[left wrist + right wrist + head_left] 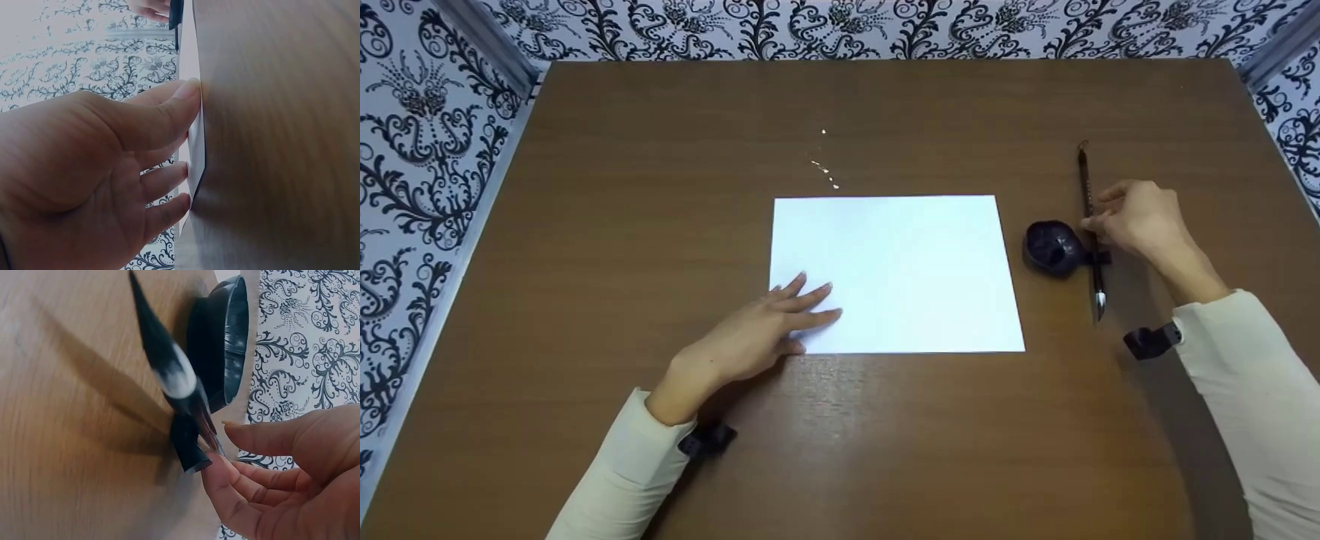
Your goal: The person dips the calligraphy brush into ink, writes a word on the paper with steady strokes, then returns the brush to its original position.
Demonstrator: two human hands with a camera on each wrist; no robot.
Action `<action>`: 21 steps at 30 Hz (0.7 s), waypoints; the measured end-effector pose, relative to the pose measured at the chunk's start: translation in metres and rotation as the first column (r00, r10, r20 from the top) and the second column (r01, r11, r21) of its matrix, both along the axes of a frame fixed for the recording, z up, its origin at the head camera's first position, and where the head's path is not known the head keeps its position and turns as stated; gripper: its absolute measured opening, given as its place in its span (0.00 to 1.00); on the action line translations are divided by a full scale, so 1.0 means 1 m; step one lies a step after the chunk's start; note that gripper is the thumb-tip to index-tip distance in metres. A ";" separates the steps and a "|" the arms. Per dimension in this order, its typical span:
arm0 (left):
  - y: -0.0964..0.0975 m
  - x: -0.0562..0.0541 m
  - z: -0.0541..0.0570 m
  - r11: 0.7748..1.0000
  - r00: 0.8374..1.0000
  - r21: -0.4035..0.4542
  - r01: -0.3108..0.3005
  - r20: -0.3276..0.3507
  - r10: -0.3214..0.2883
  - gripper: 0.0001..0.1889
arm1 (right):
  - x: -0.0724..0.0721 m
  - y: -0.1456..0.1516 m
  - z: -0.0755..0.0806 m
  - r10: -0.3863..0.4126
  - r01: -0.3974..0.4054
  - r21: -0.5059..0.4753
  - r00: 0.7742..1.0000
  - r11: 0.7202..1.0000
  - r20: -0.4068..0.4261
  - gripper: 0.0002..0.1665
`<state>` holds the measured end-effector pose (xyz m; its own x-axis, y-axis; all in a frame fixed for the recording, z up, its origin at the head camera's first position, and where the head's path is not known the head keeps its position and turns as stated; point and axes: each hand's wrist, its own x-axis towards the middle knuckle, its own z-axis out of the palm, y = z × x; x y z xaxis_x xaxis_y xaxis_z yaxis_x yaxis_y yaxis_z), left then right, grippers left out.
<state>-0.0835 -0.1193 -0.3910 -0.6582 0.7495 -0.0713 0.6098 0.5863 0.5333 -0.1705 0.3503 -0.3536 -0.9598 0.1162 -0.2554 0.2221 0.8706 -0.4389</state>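
Note:
A blank white sheet of paper (907,270) lies on the brown table. My left hand (757,330) rests on its near-left corner with fingers spread. The left wrist view shows the thumb (174,115) at the paper's edge. To the right, a thick brush (1086,180) with a dark handle lies across the short rest (188,444) beside a dark ink dish (1054,249). My right hand (1144,217) holds the handle between thumb and index finger. The tuft (163,354) is black at its tip, with a white band higher up.
Several small shiny flecks (825,169) mark the table (660,187) beyond the paper. Black-and-white patterned panels (840,30) stand around the table's back and sides. A dark wrist camera (1153,341) sits at my right cuff, and another at my left (707,439).

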 end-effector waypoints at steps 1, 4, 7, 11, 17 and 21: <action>0.000 0.000 0.000 1.000 1.000 0.000 0.000 0.000 0.000 0.30 | 0.000 0.000 -0.001 -0.002 0.002 -0.001 1.000 1.000 -0.005 0.24; 0.000 0.000 0.001 1.000 1.000 -0.001 0.004 -0.012 -0.004 0.30 | 0.000 0.000 -0.002 -0.011 0.011 -0.029 1.000 1.000 -0.006 0.22; 0.000 0.000 0.002 1.000 1.000 -0.001 0.010 -0.022 -0.010 0.30 | 0.000 0.001 -0.003 -0.019 0.019 -0.042 1.000 0.999 0.001 0.22; 0.000 0.000 0.001 1.000 1.000 -0.007 0.007 -0.010 -0.007 0.30 | -0.001 0.001 -0.004 -0.023 0.024 -0.042 1.000 0.999 0.017 0.23; 0.000 0.000 0.001 1.000 1.000 -0.010 -0.002 0.007 0.002 0.30 | -0.002 0.001 -0.003 -0.003 0.003 -0.010 1.000 1.000 0.007 0.28; 0.000 0.001 0.000 1.000 1.000 -0.001 0.003 -0.003 -0.003 0.30 | -0.004 0.001 -0.003 -0.008 0.008 -0.010 1.000 1.000 -0.008 0.27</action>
